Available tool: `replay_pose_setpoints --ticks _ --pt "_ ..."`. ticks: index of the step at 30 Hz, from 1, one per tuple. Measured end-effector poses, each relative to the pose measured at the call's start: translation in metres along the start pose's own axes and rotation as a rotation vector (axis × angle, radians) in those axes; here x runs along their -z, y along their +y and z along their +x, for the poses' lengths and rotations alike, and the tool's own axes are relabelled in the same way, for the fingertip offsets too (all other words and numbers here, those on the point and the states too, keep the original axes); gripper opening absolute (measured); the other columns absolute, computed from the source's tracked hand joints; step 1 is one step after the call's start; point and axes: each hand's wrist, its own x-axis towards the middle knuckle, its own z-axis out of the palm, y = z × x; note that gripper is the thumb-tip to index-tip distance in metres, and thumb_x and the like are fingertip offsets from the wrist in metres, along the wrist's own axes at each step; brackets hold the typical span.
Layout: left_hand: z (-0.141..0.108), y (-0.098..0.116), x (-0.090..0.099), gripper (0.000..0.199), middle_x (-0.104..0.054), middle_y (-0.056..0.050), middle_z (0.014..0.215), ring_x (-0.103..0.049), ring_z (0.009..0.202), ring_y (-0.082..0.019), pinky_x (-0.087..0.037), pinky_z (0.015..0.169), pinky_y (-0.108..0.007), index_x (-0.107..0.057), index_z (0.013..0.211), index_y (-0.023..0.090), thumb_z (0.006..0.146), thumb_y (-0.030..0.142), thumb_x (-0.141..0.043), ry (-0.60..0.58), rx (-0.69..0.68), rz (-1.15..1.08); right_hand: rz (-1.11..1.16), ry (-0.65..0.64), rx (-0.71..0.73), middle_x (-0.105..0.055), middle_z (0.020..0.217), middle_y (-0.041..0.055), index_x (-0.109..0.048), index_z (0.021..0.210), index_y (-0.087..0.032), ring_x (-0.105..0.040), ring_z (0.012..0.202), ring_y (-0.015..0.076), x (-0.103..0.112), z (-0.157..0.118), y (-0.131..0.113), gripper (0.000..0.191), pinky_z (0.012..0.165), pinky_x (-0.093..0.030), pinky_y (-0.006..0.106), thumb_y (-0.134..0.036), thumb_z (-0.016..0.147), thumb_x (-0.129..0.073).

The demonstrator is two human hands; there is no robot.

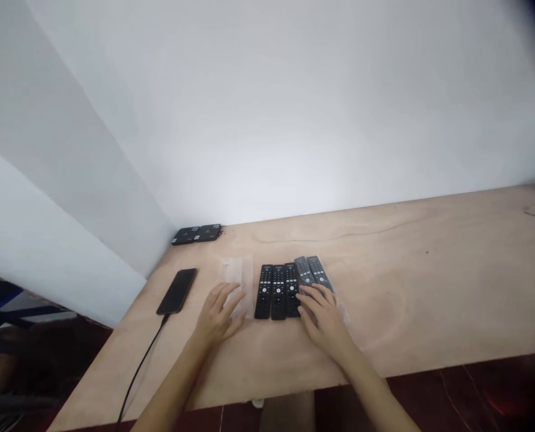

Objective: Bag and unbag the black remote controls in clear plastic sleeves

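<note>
Left hand: the left hand [217, 315] lies open with its fingers spread, the fingertips resting on the right edge of a clear plastic sleeve [238, 282]; it is not clenched.

Right hand: the right hand [323, 315] is relaxed and slightly curved, not clenched, with its fingers [314, 297] draped over the near ends of the two rightmost remotes.

Remotes: five black TV remote controls lie side by side in a row at the middle of the tabletop [406, 300], between the two hands, with their button faces up. The three on the left, [263, 292], [278, 292] and [292, 290], lie almost parallel and touching or just beside one another. The two on the right, [304, 271] and [320, 273], lean toward the right and look paler, perhaps under clear film, though the glare makes this hard to tell.

Plastic: the sleeve lies flat just left of the row. A second piece of clear film [343, 313] shows beside the right hand.

Left side: a black smartphone [177, 291] lies face up near the left edge of the tabletop, with a black cable [141, 366] running from its near end over the edge.

Far side: a flat black panel [197, 234] sits in the far left corner against a white wall [294, 108].
</note>
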Motion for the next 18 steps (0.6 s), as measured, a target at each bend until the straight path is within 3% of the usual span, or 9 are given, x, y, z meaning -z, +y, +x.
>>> replay_pose_setpoints --ticks 2,5,7,10,14,18 --pt "0.011 0.023 -0.006 0.058 -0.066 -0.012 0.161 -0.06 0.148 -0.038 -0.047 0.126 -0.063 -0.058 0.163 0.035 0.106 0.035 -0.063 -0.078 -0.153 0.003 -0.103 -0.088 0.045 -0.064 0.166 0.0071 -0.074 0.148 -0.035 -0.047 0.158 0.0422 0.008 -0.001 0.007 0.04 0.125 -0.039 0.069 -0.031 0.111 -0.058" --pt "0.036 0.062 -0.021 0.071 -0.045 -0.006 0.181 -0.042 0.165 -0.042 -0.031 0.136 -0.072 -0.039 0.176 0.044 0.109 0.046 -0.062 -0.26 -0.297 -0.003 -0.179 -0.196 0.036 -0.052 0.177 0.0039 -0.058 0.165 -0.04 -0.039 0.166 0.0426 0.02 -0.003 0.019 0.054 0.129 -0.038 0.07 -0.038 0.112 -0.06" --pt "0.05 0.081 -0.032 0.073 -0.034 -0.002 0.186 -0.028 0.171 -0.049 -0.024 0.134 -0.082 -0.034 0.177 0.049 0.109 0.054 -0.06 -0.31 -0.248 0.001 -0.205 -0.243 0.031 -0.047 0.18 0.0033 -0.051 0.17 -0.04 -0.038 0.167 0.0419 0.024 -0.005 0.024 0.059 0.13 -0.038 0.069 -0.04 0.112 -0.06" --pt "0.058 0.093 -0.051 0.072 -0.029 0.001 0.188 -0.016 0.173 -0.055 -0.023 0.13 -0.088 -0.031 0.176 0.054 0.11 0.058 -0.059 -0.314 -0.119 0.004 -0.238 -0.264 0.027 -0.046 0.18 0.0036 -0.052 0.17 -0.038 -0.041 0.166 0.0405 0.024 -0.007 0.029 0.057 0.131 -0.039 0.067 -0.038 0.113 -0.057" --pt "0.054 0.096 -0.069 0.07 -0.03 0.0 0.187 -0.02 0.171 -0.057 -0.019 0.13 -0.089 -0.034 0.174 0.055 0.109 0.061 -0.06 -0.298 0.004 0.027 -0.28 -0.225 0.002 -0.048 0.179 0.0028 -0.051 0.17 -0.04 -0.044 0.164 0.0394 0.018 -0.008 0.03 0.057 0.129 -0.042 0.065 -0.037 0.114 -0.056" --pt "0.054 0.104 -0.075 0.071 -0.031 0.0 0.187 -0.026 0.17 -0.054 -0.017 0.132 -0.085 -0.034 0.174 0.054 0.109 0.058 -0.062 -0.253 0.068 0.049 -0.362 -0.183 0.0 -0.048 0.179 0.0005 -0.051 0.17 -0.04 -0.046 0.163 0.0386 0.015 -0.009 0.031 0.056 0.127 -0.043 0.063 -0.037 0.114 -0.054"
